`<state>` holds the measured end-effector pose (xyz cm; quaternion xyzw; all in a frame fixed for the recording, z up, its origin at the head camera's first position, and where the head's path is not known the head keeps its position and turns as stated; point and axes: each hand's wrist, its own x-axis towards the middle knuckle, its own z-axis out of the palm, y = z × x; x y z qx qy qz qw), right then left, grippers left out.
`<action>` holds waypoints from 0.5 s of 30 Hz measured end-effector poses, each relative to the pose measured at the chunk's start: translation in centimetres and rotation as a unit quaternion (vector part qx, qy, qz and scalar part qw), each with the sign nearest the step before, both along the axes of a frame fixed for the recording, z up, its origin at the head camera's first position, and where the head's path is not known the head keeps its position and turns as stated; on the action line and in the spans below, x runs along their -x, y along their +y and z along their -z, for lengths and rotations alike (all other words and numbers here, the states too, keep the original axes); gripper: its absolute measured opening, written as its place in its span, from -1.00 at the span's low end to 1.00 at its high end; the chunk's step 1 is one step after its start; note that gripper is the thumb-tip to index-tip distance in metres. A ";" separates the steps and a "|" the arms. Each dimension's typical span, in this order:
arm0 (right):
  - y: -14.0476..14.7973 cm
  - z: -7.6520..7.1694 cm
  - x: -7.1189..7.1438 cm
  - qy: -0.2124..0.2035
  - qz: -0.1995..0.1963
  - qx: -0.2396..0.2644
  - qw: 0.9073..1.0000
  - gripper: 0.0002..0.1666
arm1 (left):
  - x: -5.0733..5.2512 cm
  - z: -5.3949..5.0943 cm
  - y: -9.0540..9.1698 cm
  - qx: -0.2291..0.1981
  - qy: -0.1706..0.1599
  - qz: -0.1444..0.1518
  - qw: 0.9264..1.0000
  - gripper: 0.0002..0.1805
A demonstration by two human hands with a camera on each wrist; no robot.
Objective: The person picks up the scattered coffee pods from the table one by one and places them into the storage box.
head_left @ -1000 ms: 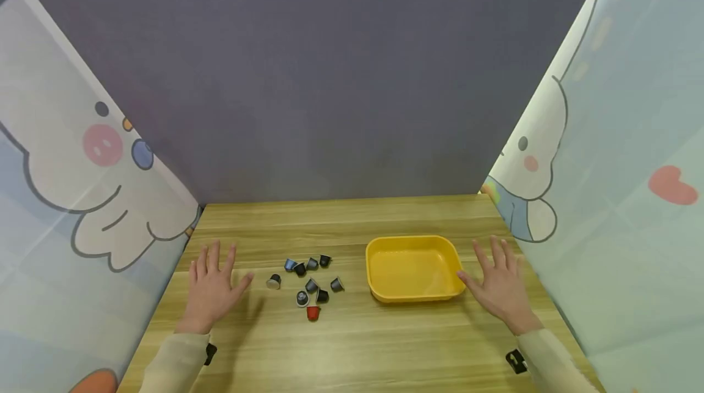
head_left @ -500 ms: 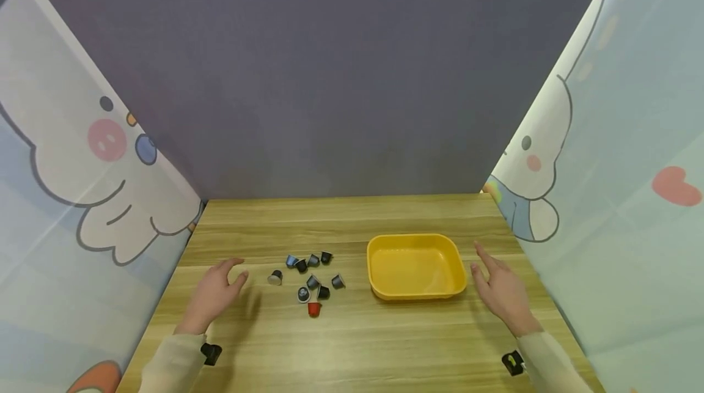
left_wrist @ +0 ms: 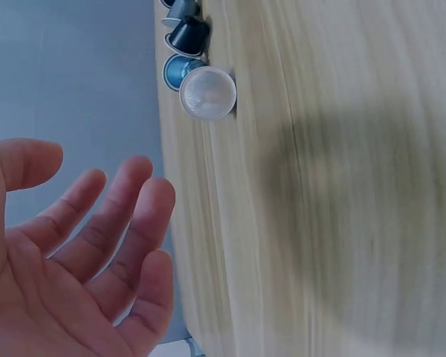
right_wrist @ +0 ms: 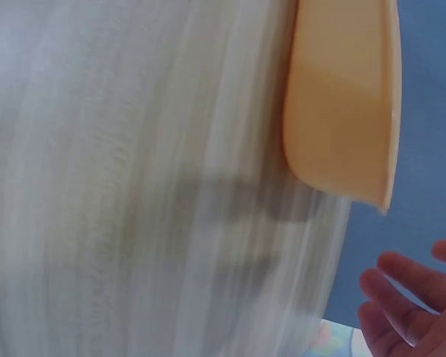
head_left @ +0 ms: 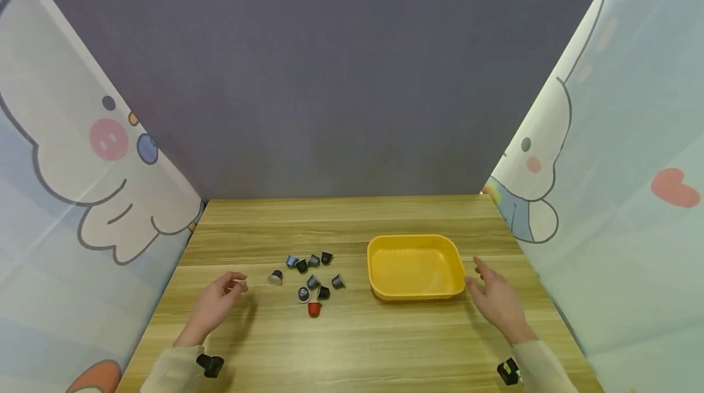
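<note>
Nearest the person, behind each grip, come the pale left sleeve [head_left: 173, 370] and right sleeve [head_left: 541, 368], with a black device at the inner side of each wrist. The left hand [head_left: 213, 304] is raised above the table [head_left: 357, 344], its fingers loosely bent and holding nothing. The right hand [head_left: 497, 302] is also unclenched and holds nothing, thumb apart from the fingers.

Ten capsules lie to the right of the left hand, between it and the tray. Among the nearer ones, the red capsule [head_left: 314, 309] is about level with that hand's palm; just beyond it are the silver-rimmed capsule [head_left: 304, 294] and a black one [head_left: 323, 293]. The white-lidded capsule [head_left: 275, 277] is closest to the left fingertips, near but not touching, its lid turned toward the person. Two grey ones lie farther right of it. Beyond the left fingertips runs a close row, led by the blue capsule [head_left: 292, 261].

The yellow tray [head_left: 416, 296] sits just left of the right fingertips, apart from them, with its bare floor showing. Past both hands, the grey panel [head_left: 341, 87] rises behind the table; cartoon-printed sheets flank them on either side.
</note>
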<state>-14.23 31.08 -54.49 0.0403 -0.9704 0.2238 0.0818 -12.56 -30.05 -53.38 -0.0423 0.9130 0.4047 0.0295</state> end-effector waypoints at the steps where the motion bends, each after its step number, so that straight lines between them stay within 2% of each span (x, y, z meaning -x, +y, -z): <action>1: 0.0 0.2 0.0 -0.003 0.002 -0.003 1.000 -0.26 | -0.1 0.0 0.0 -0.010 -0.004 -0.002 1.000 -0.58; 8: -0.4 1.1 0.1 -0.030 0.007 -0.029 0.999 -0.17 | -0.5 0.5 0.2 -0.048 -0.005 0.009 0.999 -0.62; 15: -0.7 1.9 0.2 -0.049 -0.005 -0.049 0.998 -0.15 | -1.2 1.9 0.8 -0.117 -0.023 0.055 0.991 -0.62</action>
